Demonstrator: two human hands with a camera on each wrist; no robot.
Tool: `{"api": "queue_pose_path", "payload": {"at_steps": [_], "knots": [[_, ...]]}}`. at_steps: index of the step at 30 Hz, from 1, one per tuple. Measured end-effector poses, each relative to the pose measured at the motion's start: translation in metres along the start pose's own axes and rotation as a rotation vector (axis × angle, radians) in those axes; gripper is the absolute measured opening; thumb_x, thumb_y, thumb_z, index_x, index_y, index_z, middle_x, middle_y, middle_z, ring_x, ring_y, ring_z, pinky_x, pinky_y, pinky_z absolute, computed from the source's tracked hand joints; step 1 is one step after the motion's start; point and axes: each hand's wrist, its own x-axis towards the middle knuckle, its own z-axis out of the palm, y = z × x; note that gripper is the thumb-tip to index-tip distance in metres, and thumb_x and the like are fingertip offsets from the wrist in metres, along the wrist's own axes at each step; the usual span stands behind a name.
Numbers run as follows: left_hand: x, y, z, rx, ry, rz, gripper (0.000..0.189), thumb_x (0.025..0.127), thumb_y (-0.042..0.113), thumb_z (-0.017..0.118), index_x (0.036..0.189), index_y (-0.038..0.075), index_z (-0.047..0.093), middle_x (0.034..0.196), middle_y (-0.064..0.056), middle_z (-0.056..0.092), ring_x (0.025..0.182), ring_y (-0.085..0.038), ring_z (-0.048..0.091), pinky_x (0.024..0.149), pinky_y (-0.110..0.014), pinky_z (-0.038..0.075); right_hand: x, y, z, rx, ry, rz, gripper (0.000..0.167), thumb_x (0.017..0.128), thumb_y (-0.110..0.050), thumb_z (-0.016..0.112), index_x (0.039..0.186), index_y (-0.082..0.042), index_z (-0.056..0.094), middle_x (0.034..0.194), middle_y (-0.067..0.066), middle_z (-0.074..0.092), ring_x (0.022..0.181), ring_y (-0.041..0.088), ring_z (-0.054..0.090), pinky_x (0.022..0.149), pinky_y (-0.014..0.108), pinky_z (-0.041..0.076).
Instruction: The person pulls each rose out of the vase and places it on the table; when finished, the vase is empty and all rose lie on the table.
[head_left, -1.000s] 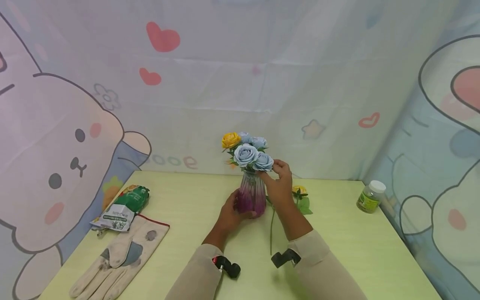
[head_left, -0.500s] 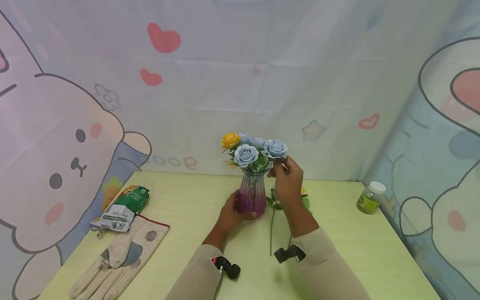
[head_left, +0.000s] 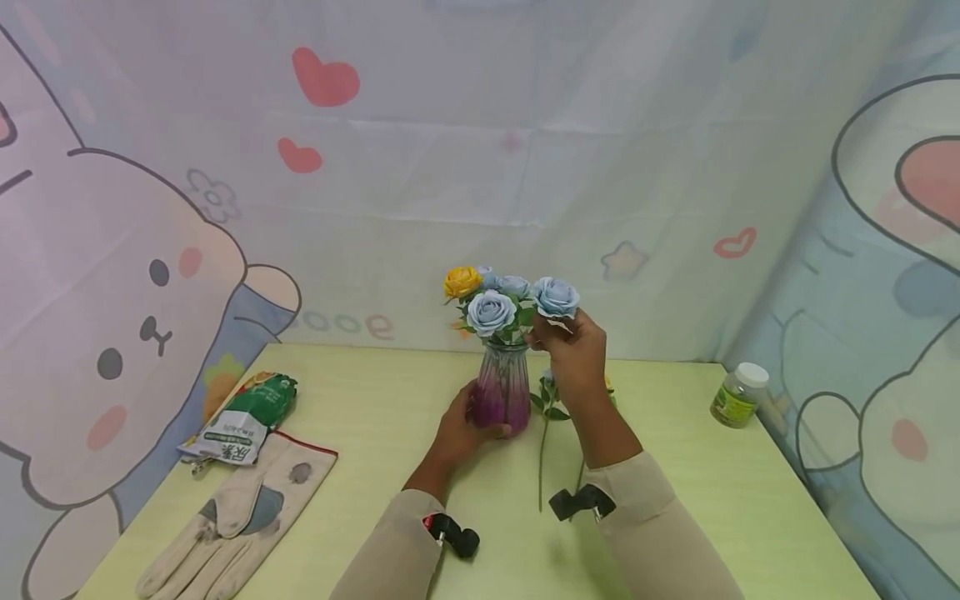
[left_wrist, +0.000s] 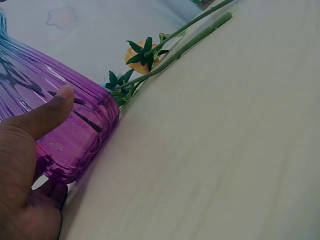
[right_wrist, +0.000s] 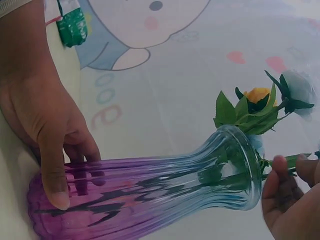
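Observation:
A ribbed glass vase (head_left: 501,396), purple below and clear bluish above, stands on the table. My left hand (head_left: 459,429) grips its lower part from the left; the left wrist view shows the thumb (left_wrist: 55,107) across the purple glass. Several blue roses and a yellow rose (head_left: 462,282) rise from the vase. At the right of its mouth, my right hand (head_left: 581,358) pinches the stem of a blue rose (head_left: 556,297) just under the bloom. In the right wrist view, the right fingertips (right_wrist: 277,172) are close beside the glass rim (right_wrist: 252,172).
Behind my right forearm, loose roses lie on the table, one with a long green stem (head_left: 542,467). A white-capped jar (head_left: 738,396) stands far right. At left, a green and white packet (head_left: 251,417) lies by a pale work glove (head_left: 247,508). A cartoon curtain (head_left: 465,167) hangs behind.
My right hand has moved slightly right, shifting the blue rose rightward and upward, away from the other blooms. The left hand and the vase have stayed in place.

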Motion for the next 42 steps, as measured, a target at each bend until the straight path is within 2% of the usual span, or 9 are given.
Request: {"api": "queue_pose_path", "payload": {"at_steps": [4, 10, 13, 17, 19, 26, 32, 37, 42], "knots": [[0.0, -0.001, 0.0, -0.008, 0.0, -0.003, 0.11, 0.084, 0.034, 0.097, 0.171, 0.011, 0.033, 0.17, -0.02, 0.047, 0.155, -0.046, 0.049, 0.13, -0.06, 0.041, 0.002, -0.003, 0.0, -0.098, -0.033, 0.003, 0.043, 0.114, -0.012, 0.056, 0.156, -0.006, 0.05, 0.128, 0.025, 0.072, 0.073, 0.008, 0.078, 0.072, 0.028, 0.068], [0.002, -0.001, -0.001, -0.014, 0.0, -0.004, 0.11, 0.084, 0.034, 0.097, 0.171, 0.011, 0.034, 0.171, -0.02, 0.046, 0.156, -0.046, 0.048, 0.13, -0.06, 0.041, 0.004, -0.008, 0.0, -0.198, -0.034, -0.001, 0.046, 0.119, -0.022, 0.045, 0.164, -0.012, 0.04, 0.12, 0.035, 0.076, 0.065, 0.014, 0.08, 0.065, 0.031, 0.069], [0.001, -0.001, -0.001, -0.014, -0.003, 0.0, 0.11, 0.084, 0.034, 0.097, 0.171, 0.011, 0.034, 0.17, -0.02, 0.047, 0.155, -0.047, 0.049, 0.13, -0.06, 0.041, 0.006, -0.011, -0.001, -0.195, -0.05, 0.021, 0.043, 0.119, -0.02, 0.045, 0.16, -0.009, 0.038, 0.119, 0.037, 0.075, 0.066, 0.009, 0.079, 0.069, 0.031, 0.069], [0.001, -0.001, -0.001, -0.018, -0.004, 0.002, 0.109, 0.084, 0.034, 0.097, 0.171, 0.011, 0.034, 0.17, -0.02, 0.047, 0.155, -0.047, 0.049, 0.13, -0.06, 0.041, 0.009, -0.012, -0.004, -0.073, -0.057, 0.067, 0.025, 0.112, -0.001, 0.055, 0.133, -0.004, 0.041, 0.121, 0.044, 0.07, 0.076, 0.009, 0.081, 0.082, 0.031, 0.07], [0.001, -0.001, -0.001, -0.023, -0.002, -0.002, 0.109, 0.084, 0.034, 0.097, 0.171, 0.012, 0.034, 0.17, -0.019, 0.047, 0.156, -0.046, 0.048, 0.13, -0.06, 0.041, 0.01, -0.01, -0.005, -0.001, -0.037, 0.089, 0.027, 0.108, 0.005, 0.062, 0.12, -0.006, 0.04, 0.124, 0.046, 0.068, 0.079, 0.01, 0.082, 0.085, 0.032, 0.07], [-0.001, -0.002, -0.001, -0.01, 0.005, 0.004, 0.109, 0.084, 0.033, 0.097, 0.171, 0.011, 0.034, 0.17, -0.019, 0.047, 0.156, -0.046, 0.048, 0.13, -0.059, 0.041, 0.008, -0.003, -0.004, 0.124, 0.069, 0.045, 0.008, 0.102, 0.004, 0.071, 0.106, 0.002, 0.065, 0.112, 0.02, 0.082, 0.078, 0.016, 0.08, 0.08, 0.028, 0.069], [0.0, -0.003, -0.001, -0.015, -0.002, 0.014, 0.11, 0.084, 0.032, 0.097, 0.171, 0.01, 0.034, 0.17, -0.02, 0.048, 0.156, -0.046, 0.048, 0.13, -0.059, 0.041, 0.006, 0.002, -0.002, 0.091, 0.099, -0.004, 0.014, 0.098, 0.012, 0.071, 0.11, 0.014, 0.078, 0.107, -0.004, 0.085, 0.105, 0.007, 0.078, 0.098, 0.021, 0.063], [0.0, -0.003, 0.0, -0.024, -0.003, 0.003, 0.11, 0.084, 0.033, 0.097, 0.171, 0.012, 0.034, 0.171, -0.019, 0.046, 0.157, -0.045, 0.047, 0.131, -0.058, 0.04, 0.005, 0.002, 0.0, 0.119, 0.11, -0.06, 0.019, 0.095, 0.015, 0.074, 0.106, 0.003, 0.083, 0.106, -0.008, 0.084, 0.108, 0.006, 0.078, 0.1, 0.024, 0.064], [0.0, -0.002, -0.001, -0.03, -0.002, 0.004, 0.11, 0.084, 0.033, 0.097, 0.171, 0.012, 0.034, 0.171, -0.018, 0.047, 0.157, -0.045, 0.047, 0.131, -0.059, 0.04, 0.005, 0.006, 0.0, 0.184, 0.154, -0.166, 0.017, 0.092, 0.02, 0.074, 0.108, 0.016, 0.078, 0.104, -0.006, 0.084, 0.107, 0.011, 0.08, 0.098, 0.027, 0.066]]}}
